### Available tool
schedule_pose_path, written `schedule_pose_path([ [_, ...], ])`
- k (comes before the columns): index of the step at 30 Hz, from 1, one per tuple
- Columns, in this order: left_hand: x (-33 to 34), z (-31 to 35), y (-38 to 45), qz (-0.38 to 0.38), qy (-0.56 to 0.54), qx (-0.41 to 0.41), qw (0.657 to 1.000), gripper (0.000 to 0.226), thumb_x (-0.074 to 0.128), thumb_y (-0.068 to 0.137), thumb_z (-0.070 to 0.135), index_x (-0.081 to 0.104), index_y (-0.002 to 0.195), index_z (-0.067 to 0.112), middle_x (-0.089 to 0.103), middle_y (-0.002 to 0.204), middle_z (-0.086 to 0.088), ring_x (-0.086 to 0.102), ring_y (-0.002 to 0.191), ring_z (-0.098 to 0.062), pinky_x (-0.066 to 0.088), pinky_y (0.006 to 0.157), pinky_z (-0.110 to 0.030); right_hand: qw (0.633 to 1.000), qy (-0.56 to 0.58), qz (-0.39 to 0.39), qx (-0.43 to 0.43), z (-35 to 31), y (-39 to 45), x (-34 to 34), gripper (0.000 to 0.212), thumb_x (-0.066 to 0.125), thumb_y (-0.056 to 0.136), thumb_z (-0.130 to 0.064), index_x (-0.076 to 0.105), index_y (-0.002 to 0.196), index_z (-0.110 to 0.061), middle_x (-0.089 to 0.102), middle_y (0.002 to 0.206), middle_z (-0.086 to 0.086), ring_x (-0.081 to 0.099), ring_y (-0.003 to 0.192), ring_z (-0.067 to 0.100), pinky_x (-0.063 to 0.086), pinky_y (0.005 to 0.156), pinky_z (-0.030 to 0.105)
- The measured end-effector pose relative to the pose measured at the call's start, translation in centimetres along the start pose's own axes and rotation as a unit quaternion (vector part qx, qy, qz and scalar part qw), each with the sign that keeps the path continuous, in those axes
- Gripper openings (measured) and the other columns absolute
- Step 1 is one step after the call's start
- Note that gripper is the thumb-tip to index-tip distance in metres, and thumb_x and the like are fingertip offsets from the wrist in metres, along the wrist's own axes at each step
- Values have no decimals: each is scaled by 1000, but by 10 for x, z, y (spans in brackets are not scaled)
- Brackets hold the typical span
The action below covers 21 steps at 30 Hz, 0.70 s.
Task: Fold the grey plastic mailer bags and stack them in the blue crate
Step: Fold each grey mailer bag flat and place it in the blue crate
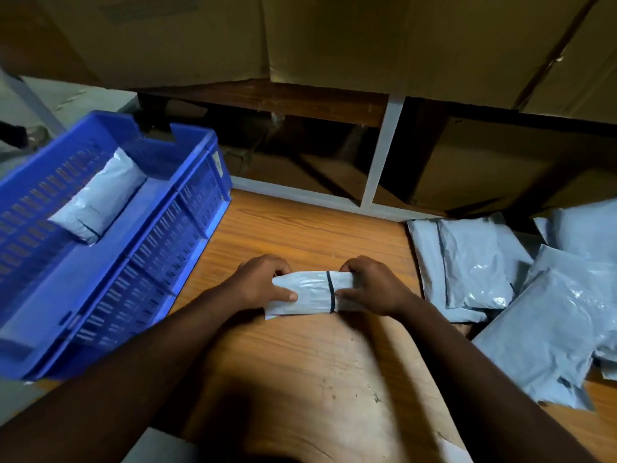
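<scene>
A folded grey mailer (312, 292) is held at both ends over the bench (300, 362).

At far left a blue crate (160, 248) is seen, with one folded bag (100, 198) lying inside against its far wall. At centre, the mailer is folded into a narrow, glossy, wrinkled strip crossed by a dark line near its right end. Its left end is pinched by the left hand (260, 282), thumb on top, so that grip is clamped on it; its right end is wrapped by the curled fingers of the right hand (374, 285). At right, a loose pile of bags (500, 275) is spread flat on the bench.
</scene>
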State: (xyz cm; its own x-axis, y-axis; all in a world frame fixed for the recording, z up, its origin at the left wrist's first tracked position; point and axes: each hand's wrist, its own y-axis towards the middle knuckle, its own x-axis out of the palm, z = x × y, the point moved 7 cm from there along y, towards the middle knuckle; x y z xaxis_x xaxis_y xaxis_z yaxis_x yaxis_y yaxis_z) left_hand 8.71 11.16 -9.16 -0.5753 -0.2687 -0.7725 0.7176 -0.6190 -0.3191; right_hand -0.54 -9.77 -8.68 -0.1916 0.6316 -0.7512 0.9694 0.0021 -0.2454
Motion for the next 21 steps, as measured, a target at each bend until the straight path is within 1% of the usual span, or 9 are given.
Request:
schedule_pose_path([
  [2, -31, 2, -20, 23, -35, 27, 999, 25, 89, 76, 38, 69, 90, 40, 68, 97, 19, 62, 92, -3, 54, 88, -40, 997, 65, 26, -25, -24, -3, -19, 14, 78, 90, -27, 67, 99, -29, 67, 98, -11, 61, 88, 4, 49, 73, 28],
  [5, -90, 12, -55, 96, -63, 105, 988, 25, 84, 78, 35, 72, 100, 37, 70, 101, 15, 65, 95, -5, 52, 84, -30, 987, 67, 119, -83, -75, 2, -56, 13, 78, 90, -26, 68, 95, -32, 68, 93, -15, 61, 85, 0, 44, 66, 22],
  [7, -131, 16, -78, 154, -64, 153, 974, 29, 79, 79, 33, 75, 107, 30, 71, 103, 11, 66, 99, -8, 50, 86, -22, 973, 65, 187, -121, -115, 9, -78, 14, 78, 90, -25, 68, 98, -31, 66, 96, -16, 60, 88, 0, 45, 69, 23],
  [9, -173, 9, -102, 219, -50, 178, 958, 26, 79, 81, 28, 75, 107, 26, 71, 102, 7, 67, 98, -10, 48, 85, -20, 955, 51, 241, -168, -162, 21, -90, 15, 76, 91, -24, 67, 101, -29, 60, 103, -16, 57, 94, 1, 46, 75, 23],
  [11, -212, -8, -121, 277, -30, 183, 943, 26, 79, 82, 25, 76, 107, 21, 70, 101, 7, 65, 95, -7, 46, 80, -19, 934, 12, 293, -204, -208, 39, -93, 16, 74, 92, -27, 67, 107, -25, 56, 112, -7, 55, 103, 9, 47, 81, 27],
  [14, -261, -56, -143, 345, -9, 153, 926, 24, 79, 81, 32, 76, 104, 24, 68, 96, 10, 63, 87, -7, 45, 74, -22, 901, -72, 365, -225, -275, 78, -81, 23, 72, 90, -32, 70, 110, -23, 56, 118, 2, 52, 108, 20, 42, 83, 29],
  [17, -282, -104, -144, 362, -5, 87, 928, 23, 83, 81, 33, 74, 102, 29, 66, 94, 10, 63, 80, -8, 47, 70, -27, 892, -92, 374, -236, -322, 122, -65, 26, 71, 87, -31, 70, 112, -23, 56, 119, 4, 53, 108, 24, 44, 83, 32],
  [19, -297, -153, -143, 364, 15, 46, 930, 24, 85, 81, 29, 75, 103, 25, 68, 95, 7, 65, 79, -14, 45, 69, -32, 905, -116, 336, -233, -360, 173, -35, 29, 70, 85, -31, 70, 113, -22, 56, 121, 8, 56, 109, 30, 50, 85, 38],
  [21, -305, -197, -131, 351, 40, 9, 936, 27, 86, 81, 28, 76, 105, 20, 72, 99, -1, 67, 87, -23, 44, 75, -34, 929, -135, 283, -196, -384, 220, -6, 30, 69, 86, -32, 71, 114, -23, 55, 122, 11, 59, 108, 37, 53, 87, 45],
])
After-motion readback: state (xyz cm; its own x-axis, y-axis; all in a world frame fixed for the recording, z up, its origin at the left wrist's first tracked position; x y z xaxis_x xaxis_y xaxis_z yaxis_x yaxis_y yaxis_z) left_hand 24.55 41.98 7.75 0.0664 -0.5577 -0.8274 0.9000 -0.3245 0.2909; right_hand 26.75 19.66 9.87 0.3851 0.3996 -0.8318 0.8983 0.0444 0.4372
